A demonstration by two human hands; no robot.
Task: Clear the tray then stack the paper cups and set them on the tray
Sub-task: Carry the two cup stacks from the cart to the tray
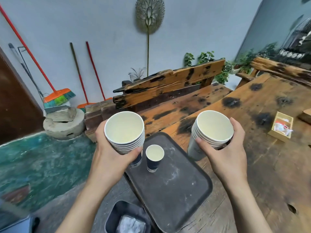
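We begin with the wooden table (pixel 262 165), on which the dark tray (pixel 176 185) lies near the front edge, between our two forearms. The tray surface carries only faint pale smears and one single paper cup (pixel 154 158), standing upright near the tray's far left portion; nothing else rests on it, so we judge the clearing step essentially done. A bin (pixel 124 217) with crumpled pale material inside sits just beside the tray's near left corner. Next in size are the two nested stacks. Our left hand (pixel 111 153) is wrapped around the left stack of cups (pixel 125 133), held above the tray's left edge with the open mouths facing up. Our right hand (pixel 223 148) is closed around the right stack of cups (pixel 213 130), held over the table just off the tray's right rim. Several rims show in each stack, so stacking is well advanced but, in our judgement, not finished: the two stacks remain separate and the single cup belongs to neither. Remaining work: nest one stack into the other, add the loose cup, and set the combined stack on the tray.
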